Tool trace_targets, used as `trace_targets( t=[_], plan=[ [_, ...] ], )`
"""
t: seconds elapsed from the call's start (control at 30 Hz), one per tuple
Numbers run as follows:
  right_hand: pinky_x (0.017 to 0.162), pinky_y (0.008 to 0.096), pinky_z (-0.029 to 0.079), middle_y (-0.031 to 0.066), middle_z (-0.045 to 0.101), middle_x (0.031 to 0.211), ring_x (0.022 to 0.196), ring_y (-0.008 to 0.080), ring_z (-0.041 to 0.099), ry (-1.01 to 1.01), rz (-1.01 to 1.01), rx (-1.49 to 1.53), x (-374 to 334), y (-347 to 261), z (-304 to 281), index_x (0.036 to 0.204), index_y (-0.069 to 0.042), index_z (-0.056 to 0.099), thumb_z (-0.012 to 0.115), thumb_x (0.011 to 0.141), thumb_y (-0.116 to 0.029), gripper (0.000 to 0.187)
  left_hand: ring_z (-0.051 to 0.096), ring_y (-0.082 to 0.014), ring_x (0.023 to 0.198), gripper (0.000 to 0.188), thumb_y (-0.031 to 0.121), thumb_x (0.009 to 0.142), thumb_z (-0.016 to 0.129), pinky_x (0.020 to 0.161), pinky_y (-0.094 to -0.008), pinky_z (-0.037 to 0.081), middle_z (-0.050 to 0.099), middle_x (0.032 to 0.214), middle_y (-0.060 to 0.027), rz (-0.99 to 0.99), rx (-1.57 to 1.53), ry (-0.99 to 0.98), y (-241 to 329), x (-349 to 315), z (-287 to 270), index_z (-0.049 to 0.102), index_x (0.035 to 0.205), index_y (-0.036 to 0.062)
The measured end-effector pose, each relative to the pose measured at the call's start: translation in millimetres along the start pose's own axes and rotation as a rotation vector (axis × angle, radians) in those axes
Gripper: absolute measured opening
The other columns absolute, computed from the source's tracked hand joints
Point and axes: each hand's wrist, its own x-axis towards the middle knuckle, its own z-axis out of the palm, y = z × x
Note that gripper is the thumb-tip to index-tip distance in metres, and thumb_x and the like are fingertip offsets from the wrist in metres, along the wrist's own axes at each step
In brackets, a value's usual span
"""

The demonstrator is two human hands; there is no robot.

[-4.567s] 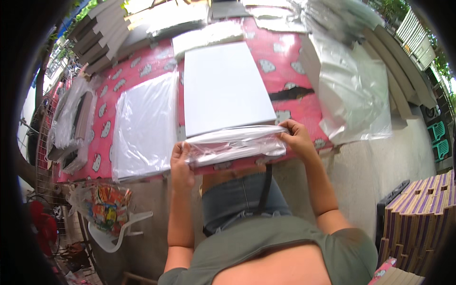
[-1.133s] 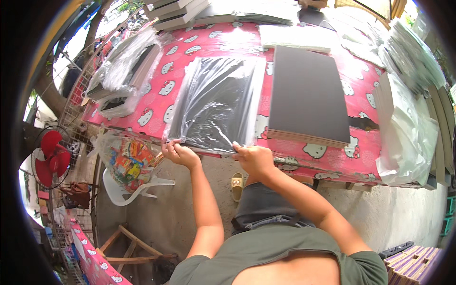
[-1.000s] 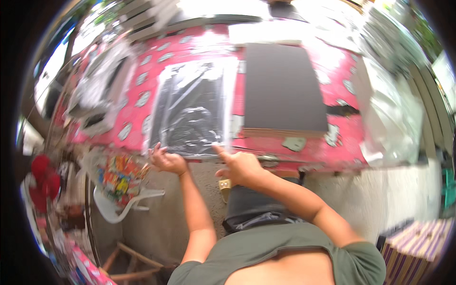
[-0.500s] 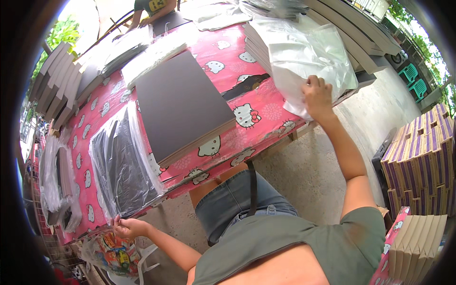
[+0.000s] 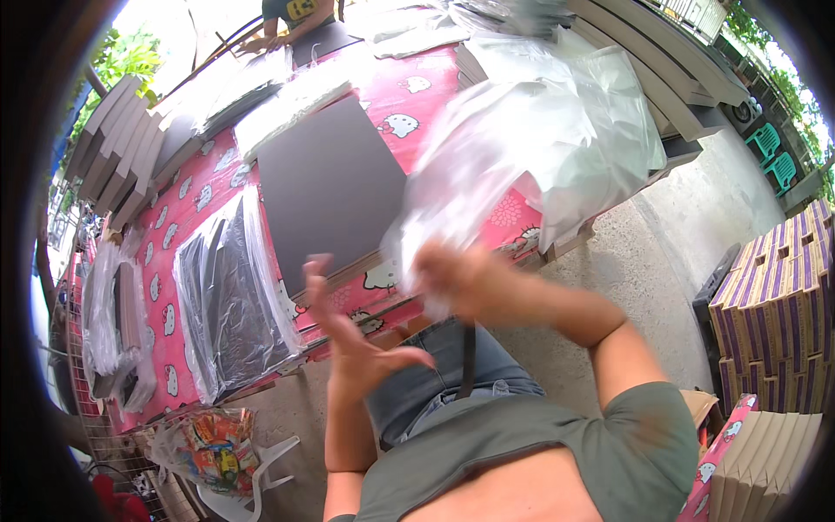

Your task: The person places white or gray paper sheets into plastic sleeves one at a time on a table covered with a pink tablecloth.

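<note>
A clear plastic bag (image 5: pixel 457 196), smeared by motion, trails from my right hand (image 5: pixel 457 274), which grips its near end above the table's front edge. My left hand (image 5: pixel 352 339) is raised just left of it, thumb and fingers spread, with nothing in it. Behind both hands lies a stack of dark grey boards (image 5: pixel 330 183) on the pink patterned table cover (image 5: pixel 396 122). More clear plastic bags (image 5: pixel 591 130) are piled at the right of the table. Left of the boards rests a dark board in clear plastic (image 5: pixel 230 304).
Grey board stacks line the far left (image 5: pixel 109 148) and far right (image 5: pixel 652 70). At the far side, a person in a dark shirt (image 5: pixel 300 13) leans over the table. Bundled cartons (image 5: pixel 770 304) stand on the floor at right. A white plastic chair (image 5: pixel 257 478) sits below the table at left.
My right hand has moved from the bag pile leftward toward me, drawing a plastic bag along. My left hand has left the wrapped board's corner and come up to the right, fingers spread.
</note>
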Motion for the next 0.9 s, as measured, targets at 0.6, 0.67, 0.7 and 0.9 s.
trace_targets(
  t=[0.6, 0.67, 0.7, 0.9],
  plan=[
    [0.077, 0.0309, 0.046, 0.0177, 0.062, 0.091, 0.085, 0.0249, 0.060, 0.255, 0.807, -0.723, 7, 181, -268, 0.100, -0.001, 0.060, 0.075, 0.057, -0.018, 0.049, 0.039, -0.0012, 0.057, 0.011, 0.015, 0.084, 0.059, 0.051, -0.0163, 0.028, 0.053, 0.072, 0.0038, -0.780, -0.316, 0.158, -7, -22, -29, 0.060, 0.086, 0.0036],
    [0.067, 0.0312, 0.047, 0.0137, 0.064, 0.071, 0.068, 0.0233, 0.061, 0.369, 0.694, -0.764, 36, 183, -304, 0.079, -0.003, 0.066, 0.075, 0.056, -0.018, 0.030, 0.039, -0.0014, 0.058, 0.011, 0.015, 0.084, 0.059, 0.052, -0.0161, 0.028, 0.053, 0.072, 0.0036, -0.814, -0.352, 0.165, -9, -20, -29, 0.061, 0.085, 0.0037],
    [0.076, 0.0335, 0.047, 0.0204, 0.063, 0.088, 0.085, 0.0279, 0.061, 0.390, 0.711, -0.953, 57, 188, -322, 0.094, -0.004, 0.064, 0.075, 0.057, -0.020, 0.042, 0.042, -0.0026, 0.061, 0.015, 0.017, 0.083, 0.060, 0.055, -0.0168, 0.032, 0.054, 0.076, 0.0024, -0.818, -0.372, 0.154, -13, -17, -27, 0.059, 0.090, 0.0033],
    [0.094, 0.0380, 0.038, 0.0272, 0.048, 0.118, 0.114, 0.0359, 0.043, 0.321, 0.761, -1.156, 129, 221, -292, 0.121, -0.008, 0.048, 0.072, 0.062, -0.037, 0.070, 0.051, -0.0185, 0.101, 0.075, 0.023, 0.069, 0.074, 0.085, -0.0302, 0.043, 0.048, 0.110, -0.0099, -0.785, -0.689, 0.176, -17, -8, -25, 0.031, 0.127, 0.0018]
  ],
)
